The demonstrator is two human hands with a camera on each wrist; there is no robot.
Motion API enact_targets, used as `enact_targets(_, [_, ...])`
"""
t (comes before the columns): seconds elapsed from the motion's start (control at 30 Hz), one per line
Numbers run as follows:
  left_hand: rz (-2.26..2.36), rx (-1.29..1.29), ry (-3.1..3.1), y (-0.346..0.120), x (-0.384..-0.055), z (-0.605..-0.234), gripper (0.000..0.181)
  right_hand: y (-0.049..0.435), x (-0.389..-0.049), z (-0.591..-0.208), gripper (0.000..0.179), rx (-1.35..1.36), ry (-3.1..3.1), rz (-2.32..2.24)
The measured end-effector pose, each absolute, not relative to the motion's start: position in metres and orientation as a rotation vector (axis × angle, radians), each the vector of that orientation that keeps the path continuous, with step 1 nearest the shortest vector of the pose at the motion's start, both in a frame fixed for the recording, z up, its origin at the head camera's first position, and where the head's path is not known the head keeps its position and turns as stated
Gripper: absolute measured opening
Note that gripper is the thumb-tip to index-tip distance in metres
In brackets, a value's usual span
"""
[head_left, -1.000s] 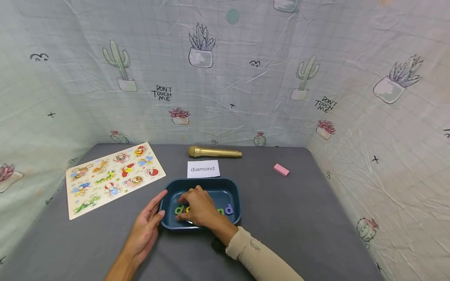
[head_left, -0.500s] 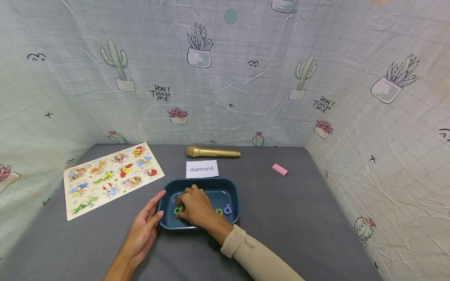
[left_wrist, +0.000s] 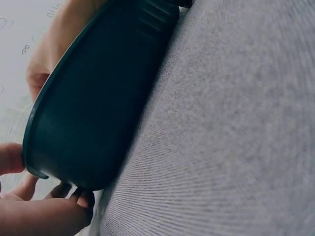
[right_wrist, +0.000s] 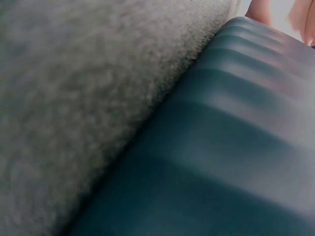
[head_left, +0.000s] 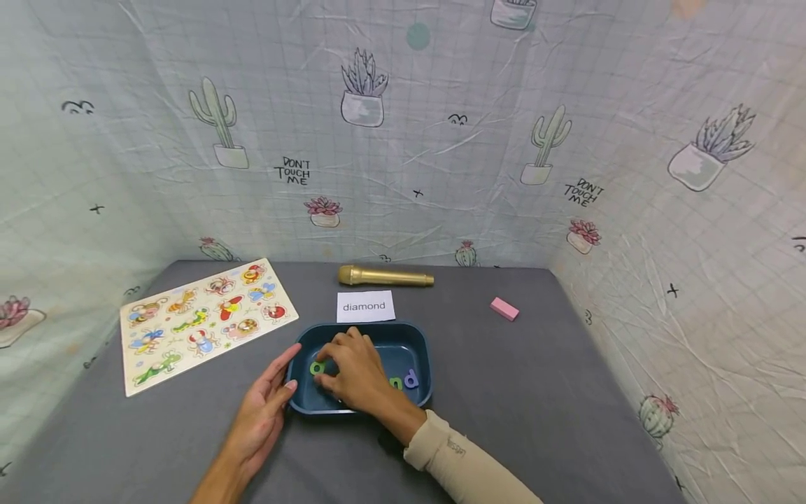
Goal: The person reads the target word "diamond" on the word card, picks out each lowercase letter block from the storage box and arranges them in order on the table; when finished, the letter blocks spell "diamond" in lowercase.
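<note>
A dark blue tray [head_left: 425, 343] sits on the table in front of me, holding several plastic letters. My left hand [head_left: 258, 413] rests against its left end, fingers fairly straight and the thumb at the rim. My right hand [head_left: 355, 371] reaches down inside the tray, thumb and index finger spread apart. Its index fingertip is right at a green letter d [head_left: 317, 367], whose stem is partly covered. To the right of this hand lie a green letter n [head_left: 395, 383] and a purple letter d [head_left: 411, 379]. The hand hides the letters in the middle.
Behind the tray lies a white card [head_left: 365, 306] reading "diamond", with a gold microphone [head_left: 386, 276] farther back. An insect puzzle board [head_left: 210, 325] is at the left. A pink block [head_left: 504, 309] lies at the right. Printed cloth surrounds the grey table [head_left: 516, 406].
The green d has shifted away from me and slightly left inside the tray, near my right index finger. My left hand stays at the tray's end.
</note>
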State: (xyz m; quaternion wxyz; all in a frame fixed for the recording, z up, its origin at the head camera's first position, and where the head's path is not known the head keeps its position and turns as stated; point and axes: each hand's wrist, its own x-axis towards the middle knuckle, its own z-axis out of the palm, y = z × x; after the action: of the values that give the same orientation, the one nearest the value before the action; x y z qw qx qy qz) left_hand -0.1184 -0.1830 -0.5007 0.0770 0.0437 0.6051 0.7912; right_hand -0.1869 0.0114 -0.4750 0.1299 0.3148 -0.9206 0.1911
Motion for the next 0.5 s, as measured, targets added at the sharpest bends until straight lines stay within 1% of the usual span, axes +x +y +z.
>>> enact_targets(0.27, [2.353,0.064,1.816,-0.181,-0.116,-0.501,0.062,0.021,-0.184,-0.464,0.025,0.879,-2.528,0.686])
enact_targets(0.5, [2.315,-0.021,1.842,-0.182,-0.12,-0.5,0.06,0.039,-0.182,-0.449,0.026,0.852,-2.492,0.808])
